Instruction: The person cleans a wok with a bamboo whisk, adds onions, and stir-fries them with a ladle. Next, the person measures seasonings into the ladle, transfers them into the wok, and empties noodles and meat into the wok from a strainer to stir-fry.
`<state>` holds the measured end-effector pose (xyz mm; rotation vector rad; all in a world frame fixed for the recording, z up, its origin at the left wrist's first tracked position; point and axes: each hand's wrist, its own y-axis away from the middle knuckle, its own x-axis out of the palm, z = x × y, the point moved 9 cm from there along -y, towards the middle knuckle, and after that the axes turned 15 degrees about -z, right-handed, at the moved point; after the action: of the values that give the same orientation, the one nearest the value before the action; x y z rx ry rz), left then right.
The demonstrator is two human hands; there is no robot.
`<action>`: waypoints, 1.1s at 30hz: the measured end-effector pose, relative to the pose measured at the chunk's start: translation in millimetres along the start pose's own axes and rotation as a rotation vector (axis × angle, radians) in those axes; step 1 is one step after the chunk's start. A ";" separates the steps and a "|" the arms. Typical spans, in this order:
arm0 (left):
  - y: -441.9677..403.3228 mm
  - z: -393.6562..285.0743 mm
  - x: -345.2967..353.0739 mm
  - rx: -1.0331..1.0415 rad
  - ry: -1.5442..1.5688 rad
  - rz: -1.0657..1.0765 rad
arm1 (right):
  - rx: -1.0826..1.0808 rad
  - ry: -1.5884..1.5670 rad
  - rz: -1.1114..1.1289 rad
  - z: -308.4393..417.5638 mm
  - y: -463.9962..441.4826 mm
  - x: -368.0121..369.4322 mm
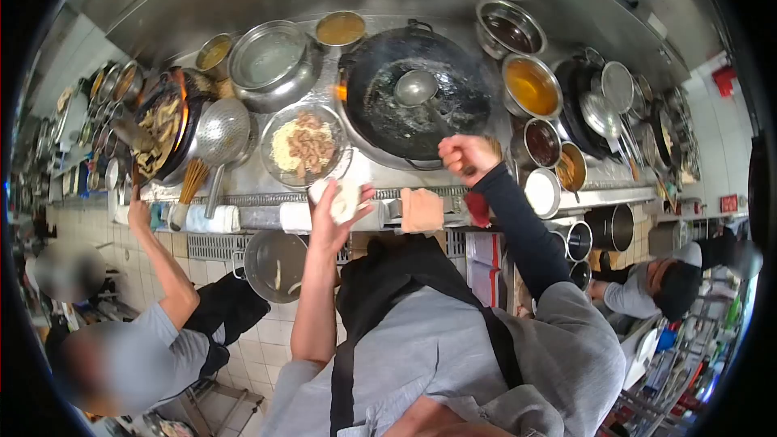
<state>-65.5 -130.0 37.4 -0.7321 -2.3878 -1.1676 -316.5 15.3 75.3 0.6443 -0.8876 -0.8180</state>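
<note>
My right hand (471,157) is closed around the handle of a metal ladle (416,89), whose bowl rests inside a large black wok (368,125). Liquid glistens in the wok and light steam rises from it. My left hand (325,222) grips a folded white cloth (348,197) in front of the stove edge. Just beyond that hand, a strainer (346,158) holds pale noodles or egg and strips of browned meat (309,146).
Bowls of orange liquid (532,87) and dark sauce (541,142) stand right of the wok. A steel pot (271,61) and a perforated skimmer (222,131) are on the left. A co-worker (166,356) stirs another wok (174,137) at far left; another person (647,287) is at right.
</note>
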 end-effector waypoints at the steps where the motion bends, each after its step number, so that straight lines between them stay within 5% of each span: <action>1: -4.7 16.4 35.3 -0.052 0.036 0.095 | -0.077 0.082 -0.042 -13.3 1.7 -7.0; 5: -0.3 59.4 127.3 -0.378 0.369 0.282 | -0.442 0.622 -0.113 -40.2 16.6 -28.9; 7: 2.7 67.5 148.4 -0.366 0.392 0.277 | -0.706 0.645 -0.456 -23.4 10.8 -110.3; 8: 9.8 65.6 149.9 -0.376 0.399 0.042 | -0.937 1.085 -0.670 -17.0 4.6 -160.6; 9: -2.7 68.4 144.0 -0.386 0.334 0.111 | -1.155 1.537 -0.876 -16.3 -1.3 -194.6; 11: -24.3 63.0 132.2 -0.405 0.211 0.242 | -0.766 1.648 -1.083 -37.5 -14.8 -259.6; 13: -37.9 38.1 107.2 -0.012 -0.737 -0.106 | -0.577 1.578 -1.100 -62.4 -37.3 -303.0; 15: -42.9 16.7 130.9 0.644 -1.495 0.138 | -0.591 1.356 -0.950 -88.3 -68.0 -330.2; 16: -34.3 10.7 132.8 0.715 -2.050 0.022 | -0.692 1.315 -0.946 -89.3 -65.4 -333.5; 17: -27.2 5.6 134.9 0.553 -2.227 0.065 | -0.612 0.970 -0.764 -95.9 -58.3 -331.8; 19: -22.0 1.6 127.2 0.639 -2.280 0.022 | -0.412 0.299 -0.391 -81.4 5.2 -289.7; 22: -5.0 3.2 131.6 0.466 -1.494 0.122 | -0.482 -0.106 -0.204 -40.5 78.9 -235.1; 23: 7.4 7.6 126.7 0.086 -1.086 -0.115 | -0.524 -0.055 -0.148 -20.9 76.2 -224.1; 26: 4.7 27.5 144.7 -0.364 0.234 -0.087 | -0.774 0.446 -0.301 75.1 64.7 -157.1; 27: 7.1 24.0 155.9 -0.382 0.426 -0.031 | -1.529 0.782 -0.379 111.1 52.7 -133.8; 29: 3.3 32.4 156.6 -0.427 0.567 -0.038 | -1.502 1.197 -0.422 150.0 35.3 -75.7; 33: 2.8 48.5 165.7 -0.451 0.635 0.011 | -1.158 1.807 -0.074 155.8 -61.7 -5.6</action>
<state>-200.1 -42.4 100.7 -0.4050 -1.6163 -1.6587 -473.8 -36.8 101.3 0.1428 1.2120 -0.3813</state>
